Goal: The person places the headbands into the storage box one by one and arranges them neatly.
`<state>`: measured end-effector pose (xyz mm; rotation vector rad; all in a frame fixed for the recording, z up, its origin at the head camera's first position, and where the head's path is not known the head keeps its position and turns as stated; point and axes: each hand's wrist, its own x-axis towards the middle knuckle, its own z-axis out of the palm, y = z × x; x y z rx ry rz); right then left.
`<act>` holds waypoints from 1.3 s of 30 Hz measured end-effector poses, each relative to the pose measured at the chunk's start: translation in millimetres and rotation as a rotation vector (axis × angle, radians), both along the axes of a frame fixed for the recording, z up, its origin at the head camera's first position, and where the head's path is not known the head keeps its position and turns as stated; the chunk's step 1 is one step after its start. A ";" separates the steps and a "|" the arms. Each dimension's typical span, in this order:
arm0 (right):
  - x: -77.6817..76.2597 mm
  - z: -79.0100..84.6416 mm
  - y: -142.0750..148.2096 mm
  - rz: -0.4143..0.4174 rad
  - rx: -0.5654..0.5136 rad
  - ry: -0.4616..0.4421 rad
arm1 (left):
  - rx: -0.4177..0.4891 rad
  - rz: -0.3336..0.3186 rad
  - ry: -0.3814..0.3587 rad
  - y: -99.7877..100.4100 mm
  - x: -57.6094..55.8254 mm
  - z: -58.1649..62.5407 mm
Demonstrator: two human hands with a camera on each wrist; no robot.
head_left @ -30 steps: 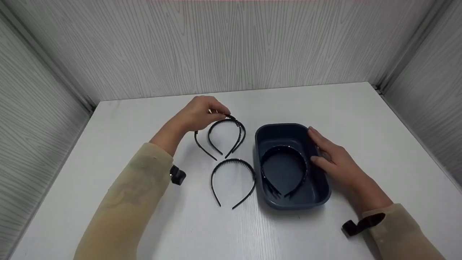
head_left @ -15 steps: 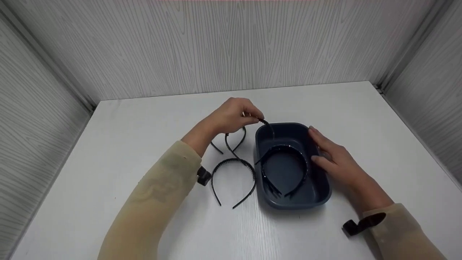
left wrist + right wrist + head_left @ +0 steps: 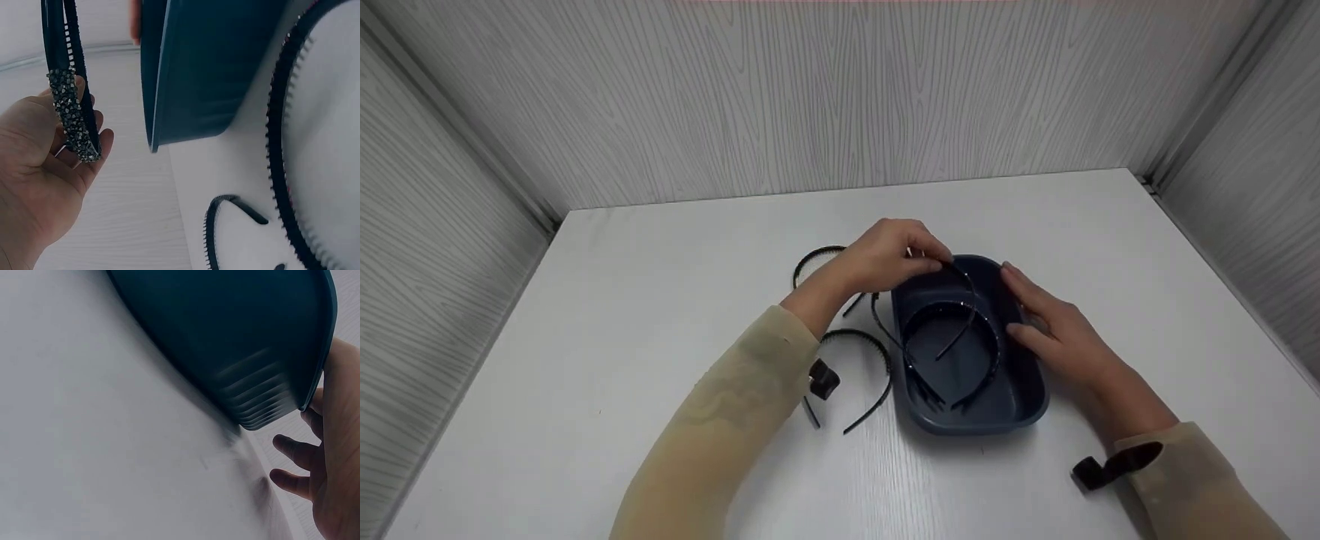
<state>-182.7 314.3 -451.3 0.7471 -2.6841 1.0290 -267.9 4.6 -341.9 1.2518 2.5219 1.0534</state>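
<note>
With left hand (image 3: 880,259), pinching glossy black headband (image 3: 72,112) with glittery studded section, holding it over far left part of dark blue rounded-rectangular plastic bin (image 3: 975,430); with right hand (image 3: 1054,330), gripping bin's right edge. Note another black headband (image 3: 997,352) lying in bin, thin black toothed headband (image 3: 889,367) just beside bin's left edge, and second toothed headband (image 3: 795,277) closer to far edge of white worktop (image 3: 660,262).

We get dim light, a soft shadow under the tub (image 3: 990,427), faint sheen on the table (image 3: 877,487) beside it.
</note>
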 end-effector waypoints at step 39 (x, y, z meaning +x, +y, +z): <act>1.1 -1.3 3.0 -0.012 0.007 -0.025 | -0.010 -0.076 0.041 38.1 3.7 -38.7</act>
